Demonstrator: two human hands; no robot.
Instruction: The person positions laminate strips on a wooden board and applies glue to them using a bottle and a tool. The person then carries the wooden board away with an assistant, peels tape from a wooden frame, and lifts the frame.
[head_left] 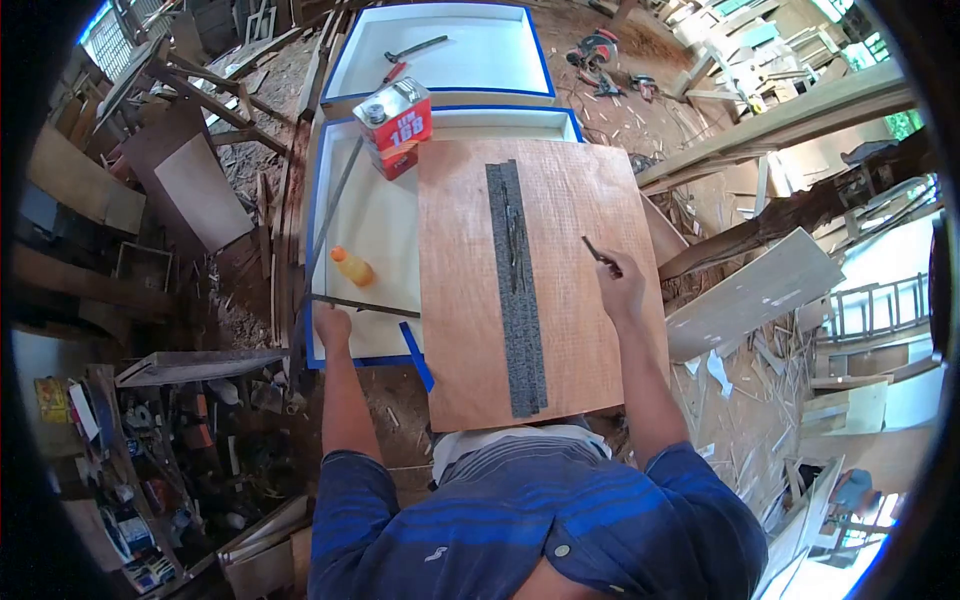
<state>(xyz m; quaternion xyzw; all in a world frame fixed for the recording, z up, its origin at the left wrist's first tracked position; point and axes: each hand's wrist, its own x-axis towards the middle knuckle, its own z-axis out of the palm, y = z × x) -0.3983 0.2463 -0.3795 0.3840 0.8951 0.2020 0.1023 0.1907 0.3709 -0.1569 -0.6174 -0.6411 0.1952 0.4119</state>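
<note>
My left hand (332, 322) is at the left edge of the near blue-edged white tray (375, 215), closed at the end of a thin dark strip (365, 305). Over the wooden board (455, 260), my right hand (618, 278) grips a small dark stick-like tool (593, 246). Speckled grey strips (520, 340) lie lengthwise on the board, with thin dark pieces on their upper part. A red and silver can (403, 130) stands beyond the board's left corner. In the tray, an orange-yellow bottle (352, 268) is near my left hand.
A second blue-edged tray (480, 60) holds a hammer (415, 47) and a red-handled tool (395, 72). A power saw (597, 48) is on the floor at the back. Wooden beams (780, 125) and a pale panel (755, 295) are on the right; a cluttered shelf (125, 480) is at lower left.
</note>
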